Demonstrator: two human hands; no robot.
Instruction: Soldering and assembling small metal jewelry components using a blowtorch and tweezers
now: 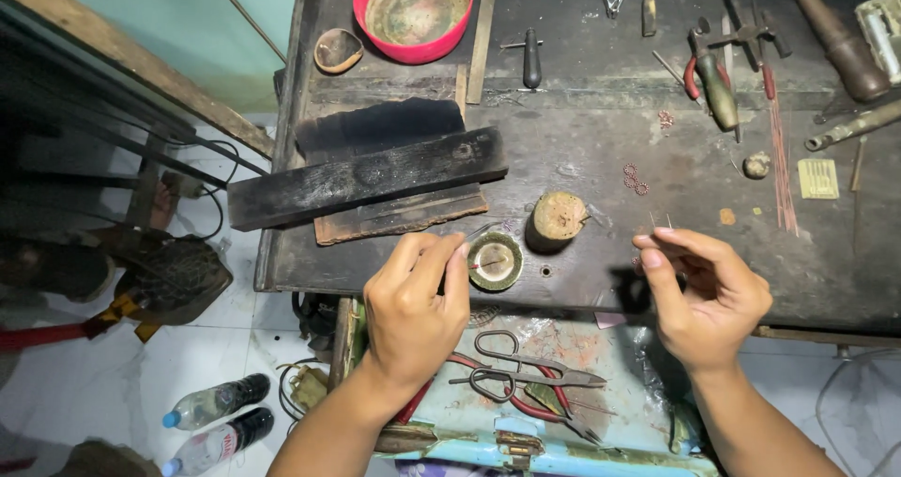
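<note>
My left hand pinches thin metal tweezers whose tips hover just above a small round brass dish near the front edge of the dark workbench. My right hand pinches a tiny bent wire piece between thumb and fingers, its two ends sticking up. A short wooden stump stands between the hands. A few small copper rings lie behind it.
Charred black wooden blocks lie at the left. A red bowl sits at the back, with pliers, files and copper wires at the right. Scissors and shears rest in the open drawer below. Plastic bottles lie on the floor.
</note>
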